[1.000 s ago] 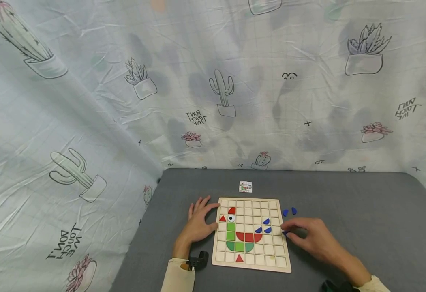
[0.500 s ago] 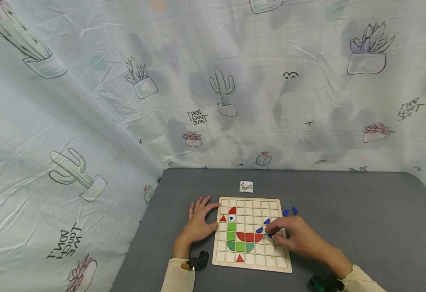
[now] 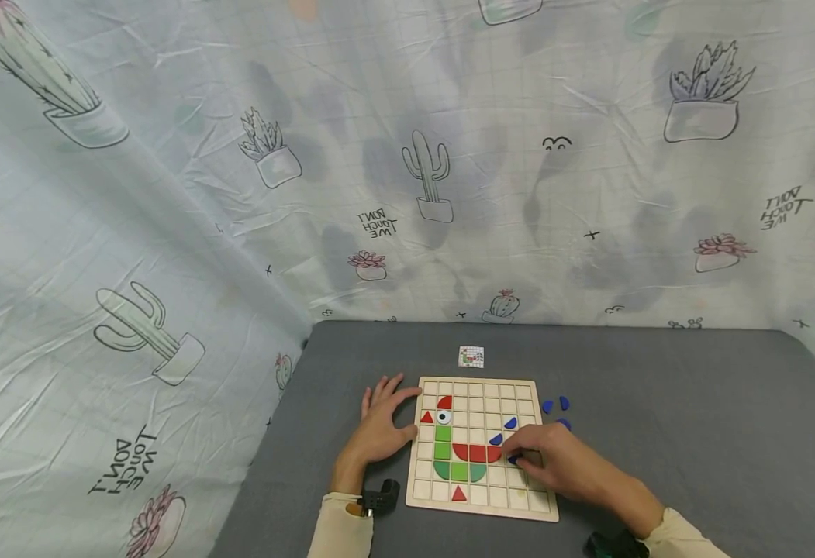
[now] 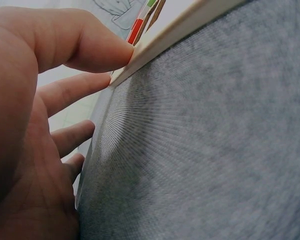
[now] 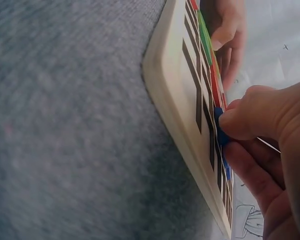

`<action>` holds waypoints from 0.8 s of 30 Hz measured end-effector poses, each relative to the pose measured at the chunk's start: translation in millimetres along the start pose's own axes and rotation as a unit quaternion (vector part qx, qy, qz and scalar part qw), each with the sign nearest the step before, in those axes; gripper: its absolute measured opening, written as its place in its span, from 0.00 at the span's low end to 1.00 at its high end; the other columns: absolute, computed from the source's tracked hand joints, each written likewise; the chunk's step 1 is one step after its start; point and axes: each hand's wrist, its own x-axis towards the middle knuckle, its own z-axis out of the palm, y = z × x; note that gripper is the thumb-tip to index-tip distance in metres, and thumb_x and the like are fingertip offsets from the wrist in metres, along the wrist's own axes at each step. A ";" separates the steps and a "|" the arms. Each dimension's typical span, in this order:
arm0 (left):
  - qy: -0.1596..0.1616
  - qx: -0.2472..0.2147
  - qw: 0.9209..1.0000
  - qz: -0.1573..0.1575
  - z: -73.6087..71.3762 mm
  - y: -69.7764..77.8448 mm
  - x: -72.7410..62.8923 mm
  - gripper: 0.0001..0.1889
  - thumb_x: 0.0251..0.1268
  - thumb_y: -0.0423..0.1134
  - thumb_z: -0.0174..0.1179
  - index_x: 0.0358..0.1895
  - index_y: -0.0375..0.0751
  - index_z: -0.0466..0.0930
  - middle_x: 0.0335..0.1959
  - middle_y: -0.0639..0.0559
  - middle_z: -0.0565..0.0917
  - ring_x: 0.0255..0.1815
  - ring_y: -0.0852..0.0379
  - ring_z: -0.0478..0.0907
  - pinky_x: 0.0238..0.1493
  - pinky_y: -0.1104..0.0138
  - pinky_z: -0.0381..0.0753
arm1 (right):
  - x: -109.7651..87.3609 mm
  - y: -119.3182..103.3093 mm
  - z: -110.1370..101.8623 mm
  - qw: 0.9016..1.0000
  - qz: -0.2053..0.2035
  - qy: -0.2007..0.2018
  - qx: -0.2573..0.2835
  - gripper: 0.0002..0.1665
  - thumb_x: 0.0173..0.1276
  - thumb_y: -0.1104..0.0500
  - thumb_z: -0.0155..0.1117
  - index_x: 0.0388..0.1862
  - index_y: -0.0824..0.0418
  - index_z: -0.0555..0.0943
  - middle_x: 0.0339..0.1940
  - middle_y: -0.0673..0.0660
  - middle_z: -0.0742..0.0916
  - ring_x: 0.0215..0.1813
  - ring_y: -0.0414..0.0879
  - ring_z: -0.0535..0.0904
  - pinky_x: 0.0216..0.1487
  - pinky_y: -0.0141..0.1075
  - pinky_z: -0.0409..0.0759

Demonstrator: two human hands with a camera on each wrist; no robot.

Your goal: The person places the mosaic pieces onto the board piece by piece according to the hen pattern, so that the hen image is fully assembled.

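A wooden grid board (image 3: 480, 502) lies on the grey table, bearing red, green and blue flat pieces and an eye piece (image 3: 444, 417). My right hand (image 3: 557, 457) is over its right half, pinching a small blue piece (image 5: 220, 126) between thumb and fingers, low at the squares right of the red row (image 3: 477, 453). Two blue pieces, one of them the upper blue piece (image 3: 511, 423), show just beyond the fingertips. My left hand (image 3: 381, 425) is spread along the board's left edge, its thumb and index fingertips touching the rim.
Several loose blue pieces (image 3: 564, 403) lie on the table (image 3: 672, 403) by the board's upper right corner. A small picture card (image 3: 471, 356) with a grid pattern lies beyond the board. A cactus-printed curtain (image 3: 491, 256) hangs behind the table.
My right hand has moved left from the board's right edge onto its squares with the blue piece, uncovering another blue piece on the table. My left hand has stayed in place.
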 end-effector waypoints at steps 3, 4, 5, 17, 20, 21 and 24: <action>0.001 0.000 1.000 0.001 0.0 -1.0 0.1 0.34 0.60 0.34 0.68 0.74 0.49 0.82 0.88 0.37 0.63 0.91 0.30 0.46 0.87 0.30 0.32 | 0.6 0.1 1.2 1.000 -0.009 0.002 -0.001 0.22 0.65 0.72 0.77 0.51 0.49 0.91 0.49 0.43 0.94 0.53 0.37 0.91 0.50 0.34 0.91; 0.001 0.000 1.000 0.001 0.0 -1.3 0.1 0.34 0.60 0.34 0.68 0.74 0.49 0.82 0.88 0.37 0.63 0.91 0.30 0.46 0.87 0.30 0.32 | 0.8 -0.1 1.5 1.000 -0.012 0.002 0.000 0.22 0.65 0.72 0.77 0.51 0.49 0.91 0.50 0.43 0.94 0.52 0.37 0.91 0.50 0.35 0.91; 0.001 0.000 1.000 0.002 -0.1 -1.4 0.2 0.34 0.60 0.34 0.68 0.74 0.49 0.82 0.88 0.37 0.63 0.91 0.30 0.46 0.87 0.30 0.32 | 1.0 -0.2 1.8 1.000 -0.014 0.002 0.000 0.23 0.66 0.73 0.77 0.52 0.48 0.91 0.50 0.44 0.94 0.53 0.38 0.91 0.50 0.35 0.91; -0.001 -0.002 1.000 -0.001 -0.5 -1.6 0.5 0.34 0.59 0.34 0.68 0.74 0.49 0.82 0.88 0.37 0.63 0.92 0.30 0.46 0.87 0.31 0.32 | -0.2 0.0 5.2 1.000 -0.010 0.003 -0.005 0.24 0.64 0.73 0.78 0.52 0.49 0.91 0.50 0.43 0.94 0.52 0.36 0.90 0.50 0.35 0.91; 0.000 -0.001 1.000 0.001 -0.2 -1.7 0.6 0.34 0.59 0.34 0.68 0.74 0.49 0.82 0.88 0.37 0.63 0.92 0.30 0.46 0.87 0.31 0.32 | -1.1 0.0 5.5 1.000 -0.007 0.003 -0.008 0.25 0.63 0.73 0.77 0.52 0.48 0.91 0.50 0.42 0.94 0.52 0.35 0.90 0.50 0.35 0.90; 0.000 0.000 1.000 0.001 -0.1 -1.8 0.7 0.34 0.60 0.34 0.68 0.74 0.49 0.82 0.88 0.37 0.63 0.92 0.30 0.46 0.87 0.31 0.32 | -1.3 -0.2 5.6 1.000 -0.007 0.003 -0.008 0.25 0.63 0.73 0.77 0.52 0.48 0.91 0.50 0.42 0.93 0.52 0.35 0.90 0.50 0.34 0.90; 0.001 0.001 1.000 0.001 0.1 -1.8 0.6 0.34 0.59 0.34 0.68 0.74 0.49 0.82 0.88 0.37 0.63 0.92 0.30 0.46 0.87 0.31 0.33 | -2.4 -1.3 5.6 1.000 -0.008 0.010 -0.009 0.25 0.62 0.74 0.77 0.52 0.49 0.91 0.50 0.42 0.93 0.52 0.34 0.89 0.50 0.32 0.89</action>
